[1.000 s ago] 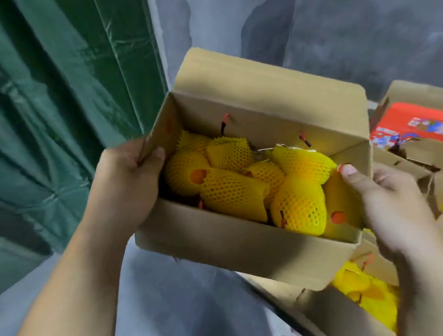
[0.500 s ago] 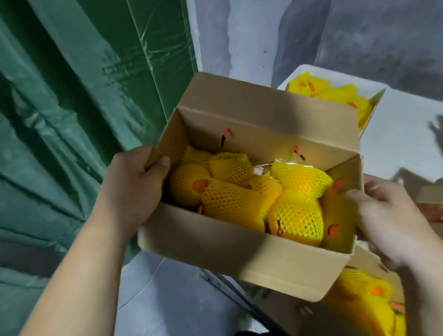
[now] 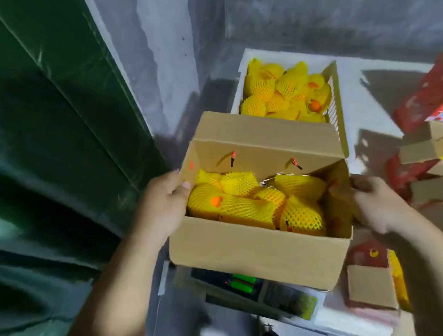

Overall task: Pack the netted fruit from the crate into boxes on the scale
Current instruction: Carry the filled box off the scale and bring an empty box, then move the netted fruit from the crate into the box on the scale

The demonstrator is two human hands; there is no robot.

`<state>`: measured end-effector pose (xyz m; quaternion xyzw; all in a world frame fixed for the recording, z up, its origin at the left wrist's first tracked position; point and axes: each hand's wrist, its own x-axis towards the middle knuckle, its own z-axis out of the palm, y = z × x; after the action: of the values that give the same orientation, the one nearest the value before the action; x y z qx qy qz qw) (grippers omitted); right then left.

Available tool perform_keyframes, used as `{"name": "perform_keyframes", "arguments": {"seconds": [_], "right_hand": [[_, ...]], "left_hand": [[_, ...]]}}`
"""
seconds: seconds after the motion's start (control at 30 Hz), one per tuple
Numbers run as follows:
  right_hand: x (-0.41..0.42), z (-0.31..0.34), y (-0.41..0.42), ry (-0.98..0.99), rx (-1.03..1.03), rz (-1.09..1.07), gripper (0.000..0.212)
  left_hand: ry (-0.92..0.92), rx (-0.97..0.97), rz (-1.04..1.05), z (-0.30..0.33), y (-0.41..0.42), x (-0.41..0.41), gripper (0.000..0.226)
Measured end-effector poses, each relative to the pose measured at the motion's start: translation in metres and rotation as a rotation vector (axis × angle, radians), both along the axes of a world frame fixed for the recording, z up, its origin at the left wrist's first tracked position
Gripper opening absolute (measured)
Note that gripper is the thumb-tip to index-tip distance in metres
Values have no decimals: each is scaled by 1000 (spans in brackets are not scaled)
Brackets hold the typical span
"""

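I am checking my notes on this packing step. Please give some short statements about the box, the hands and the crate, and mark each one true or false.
1. Both hands hold the cardboard box, the left hand and the right hand at opposite side walls. True.
2. The box is empty. False: it holds netted fruit in yellow foam nets.
3. The white crate behind the box still contains netted fruit. True.
4. The box flaps are closed. False: the top is open, the far flap standing up.
5. A scale with a green display shows below the box. True.
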<state>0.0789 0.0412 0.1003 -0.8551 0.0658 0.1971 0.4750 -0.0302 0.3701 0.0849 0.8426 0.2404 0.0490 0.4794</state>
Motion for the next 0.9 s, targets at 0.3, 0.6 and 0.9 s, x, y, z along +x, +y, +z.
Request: {"name": "perform_keyframes", "arguments": {"seconds": [0.3,0.6,0.9], "right_hand": [[-16,-14,4,-45,-246,-278,14],[-80,-14,56,-354,-712,-164,63],[-139,25,101,-555,-297,-67,33]], "left_hand": [[100,-40,-266,-31,-7,58,23],[-113,-61,-279,-12,-7,30,49],[-289,-50,-438,20,6,-10,36]]}}
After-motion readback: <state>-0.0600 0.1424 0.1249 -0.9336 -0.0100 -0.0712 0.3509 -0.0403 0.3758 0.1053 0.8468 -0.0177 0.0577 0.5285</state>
